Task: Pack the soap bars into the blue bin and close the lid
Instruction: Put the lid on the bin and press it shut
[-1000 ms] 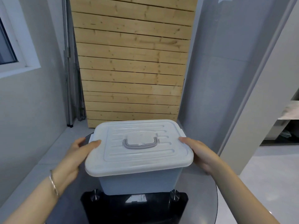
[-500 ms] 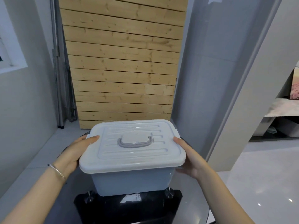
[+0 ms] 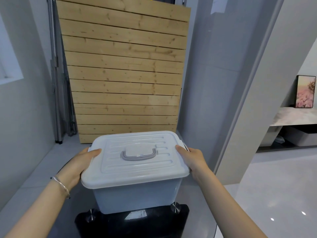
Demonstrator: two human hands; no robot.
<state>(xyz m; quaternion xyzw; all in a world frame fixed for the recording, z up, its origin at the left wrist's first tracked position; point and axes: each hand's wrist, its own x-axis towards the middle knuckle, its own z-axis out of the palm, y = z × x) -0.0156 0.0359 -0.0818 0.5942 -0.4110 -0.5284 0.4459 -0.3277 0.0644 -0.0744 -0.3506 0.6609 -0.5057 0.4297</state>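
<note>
The pale blue bin (image 3: 135,196) stands in front of me on a round glass table (image 3: 204,208). Its lid (image 3: 137,167) lies flat on top, with a grey handle (image 3: 139,155) folded down in the middle. My left hand (image 3: 80,162) grips the lid's left edge, thumb on top and fingers under the rim. My right hand (image 3: 192,158) grips the right edge the same way. No soap bars are visible; the bin's inside is hidden by the lid.
A slatted wooden panel (image 3: 125,74) leans against the wall behind the table. Grey walls stand left and right. The table's black base (image 3: 133,224) shows under the glass. A shelf with a framed picture (image 3: 306,91) is at the far right.
The view has tilted up and shifted, showing more of the wooden panel and the right-hand room. Both hands stay on the lid's edges; the bin has hardly moved.
</note>
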